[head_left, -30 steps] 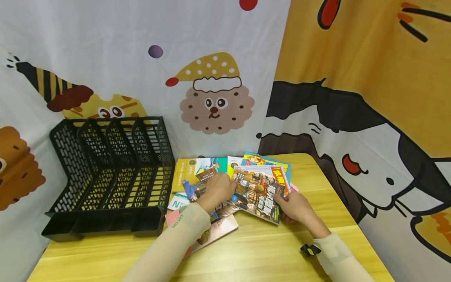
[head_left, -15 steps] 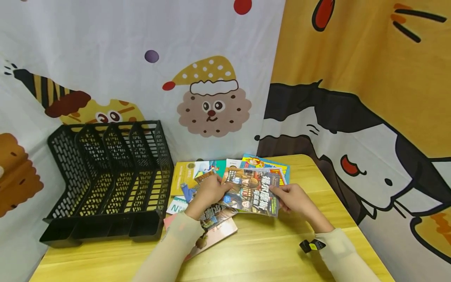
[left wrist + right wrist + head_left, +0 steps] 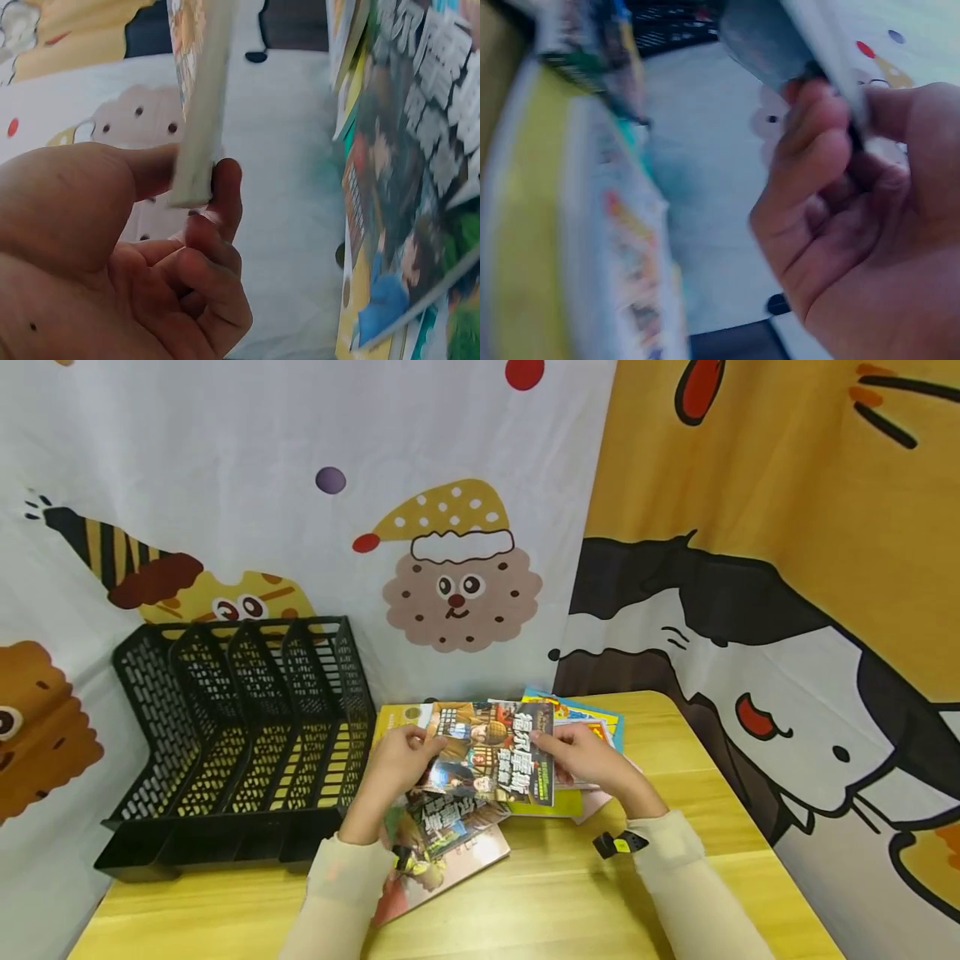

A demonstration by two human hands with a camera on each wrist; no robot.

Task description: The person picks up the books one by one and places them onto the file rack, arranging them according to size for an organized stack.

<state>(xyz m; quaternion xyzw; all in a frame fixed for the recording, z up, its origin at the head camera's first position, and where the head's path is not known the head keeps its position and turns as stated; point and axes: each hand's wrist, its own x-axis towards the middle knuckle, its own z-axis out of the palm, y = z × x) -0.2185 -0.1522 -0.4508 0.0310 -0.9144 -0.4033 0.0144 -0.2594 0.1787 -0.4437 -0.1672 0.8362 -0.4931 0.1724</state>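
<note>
A dark illustrated book (image 3: 487, 752) with large white characters on its cover is held up over the pile in the head view. My left hand (image 3: 397, 764) pinches its left edge between thumb and fingers; my right hand (image 3: 592, 760) pinches the right edge. In the left wrist view the pale page block of the book (image 3: 202, 105) stands between thumb and curled fingers of the left hand (image 3: 150, 247). The right wrist view, blurred, has the right hand (image 3: 855, 217) gripping the book's other side (image 3: 832, 60). A similar dark book (image 3: 453, 827) lies below on a pinkish book (image 3: 465, 864).
A black desk organizer (image 3: 240, 727) with upright dividers and front bins stands at the left of the wooden table (image 3: 570, 893). More books lie under the held one, including a blue one (image 3: 617, 727) at the back right. A printed curtain (image 3: 450, 435) hangs behind the table.
Both hands have lifted the dark book off the pile and carried it left. The left hand has gone from over the pile to the book's left edge. A green-edged book beneath now shows.
</note>
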